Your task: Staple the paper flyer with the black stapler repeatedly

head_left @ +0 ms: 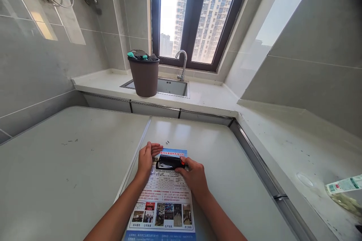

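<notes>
In the head view my right hand (195,175) grips the right end of a glossy black stapler (166,162), its thumb and fingers around the end with the red part. The stapler lies crosswise over the upper part of a printed flyer (169,187), which has a blue heading, tables and small photos. My left hand (146,158) rests at the flyer's upper left edge, by the stapler's left end, fingers stretched out and holding nothing. Just beyond the flyer lie small metal pieces (167,142) that look like staples.
The flyer lies on a white table (93,173) with a seam. Behind it, a brown bin (144,77) stands at the edge of a sink (175,87) with a faucet (183,64). On the right counter (271,128) lies a green-and-white package (345,185). Dark specks mark the table's left.
</notes>
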`<control>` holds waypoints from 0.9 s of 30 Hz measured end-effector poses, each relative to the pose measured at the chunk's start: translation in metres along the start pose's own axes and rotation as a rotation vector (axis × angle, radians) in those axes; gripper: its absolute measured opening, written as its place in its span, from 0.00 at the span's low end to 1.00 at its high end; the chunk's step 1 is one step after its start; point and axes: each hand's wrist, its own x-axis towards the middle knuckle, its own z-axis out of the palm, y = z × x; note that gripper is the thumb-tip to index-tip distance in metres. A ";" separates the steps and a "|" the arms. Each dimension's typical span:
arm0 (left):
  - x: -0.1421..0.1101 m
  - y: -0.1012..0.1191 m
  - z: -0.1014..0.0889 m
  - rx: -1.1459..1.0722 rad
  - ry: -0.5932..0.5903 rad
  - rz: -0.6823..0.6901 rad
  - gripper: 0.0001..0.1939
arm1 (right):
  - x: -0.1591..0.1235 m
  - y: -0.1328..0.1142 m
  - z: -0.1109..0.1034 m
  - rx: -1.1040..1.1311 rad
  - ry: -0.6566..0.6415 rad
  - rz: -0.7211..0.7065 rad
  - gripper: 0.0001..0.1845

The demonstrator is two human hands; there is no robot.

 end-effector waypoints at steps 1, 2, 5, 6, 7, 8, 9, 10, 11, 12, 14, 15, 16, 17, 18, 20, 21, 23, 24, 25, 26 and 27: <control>0.000 0.000 0.000 -0.004 0.005 0.001 0.29 | -0.001 0.000 0.001 0.014 0.012 -0.004 0.12; 0.000 0.001 0.000 -0.009 0.011 0.005 0.29 | -0.002 0.001 0.001 0.025 0.027 -0.013 0.12; -0.001 0.002 -0.001 -0.030 0.026 0.021 0.28 | -0.005 0.003 0.002 0.033 0.059 -0.050 0.11; -0.001 0.002 -0.001 -0.036 0.027 0.019 0.29 | -0.006 0.003 0.001 0.031 0.060 -0.061 0.10; 0.000 0.003 -0.002 -0.043 0.023 0.013 0.29 | -0.007 0.004 0.001 0.030 0.064 -0.069 0.10; 0.000 0.003 -0.002 -0.050 0.019 0.004 0.29 | -0.007 0.003 0.001 0.031 0.066 -0.076 0.10; 0.000 0.003 -0.003 -0.056 0.015 -0.005 0.30 | -0.006 0.002 0.000 0.033 0.064 -0.086 0.11; 0.000 0.002 -0.003 -0.060 0.011 -0.014 0.30 | -0.005 0.001 0.000 0.034 0.055 -0.098 0.14; 0.001 0.002 -0.004 -0.063 0.007 -0.020 0.30 | -0.004 -0.001 0.000 0.032 0.040 -0.110 0.18; 0.001 0.002 -0.004 -0.061 0.003 -0.024 0.31 | -0.002 -0.004 0.000 0.027 0.018 -0.118 0.24; 0.000 0.002 -0.003 -0.049 -0.010 -0.026 0.32 | 0.000 -0.011 0.002 0.008 -0.035 -0.136 0.35; 0.000 0.002 -0.003 -0.037 -0.015 -0.019 0.32 | 0.001 -0.014 0.004 -0.005 -0.058 -0.144 0.36; 0.000 0.001 -0.003 -0.022 -0.018 -0.009 0.33 | 0.001 -0.016 0.006 -0.017 -0.077 -0.150 0.35; -0.001 0.001 -0.002 -0.005 -0.020 0.005 0.33 | 0.001 -0.018 0.007 -0.024 -0.091 -0.152 0.30; -0.002 0.001 -0.002 0.011 -0.019 0.019 0.33 | 0.000 -0.020 0.008 -0.025 -0.096 -0.153 0.25; -0.003 0.002 -0.002 0.031 -0.011 0.044 0.32 | -0.002 -0.021 0.007 0.001 -0.074 -0.154 0.18; -0.003 0.002 -0.002 0.030 -0.001 0.053 0.31 | -0.003 -0.022 0.006 0.026 -0.043 -0.164 0.17; -0.004 0.004 -0.001 0.002 0.026 0.080 0.28 | -0.005 -0.023 0.002 0.062 0.051 -0.228 0.20; -0.004 0.005 -0.001 -0.027 0.037 0.092 0.27 | -0.006 -0.023 0.000 0.057 0.108 -0.280 0.21; -0.004 0.006 -0.001 -0.068 0.038 0.095 0.25 | -0.006 -0.024 -0.001 0.036 0.164 -0.341 0.23; -0.005 0.007 0.000 -0.123 0.029 0.085 0.24 | -0.006 -0.026 -0.003 0.002 0.211 -0.409 0.24; -0.006 0.009 0.001 -0.186 0.004 0.054 0.23 | -0.007 -0.027 -0.004 -0.041 0.244 -0.477 0.25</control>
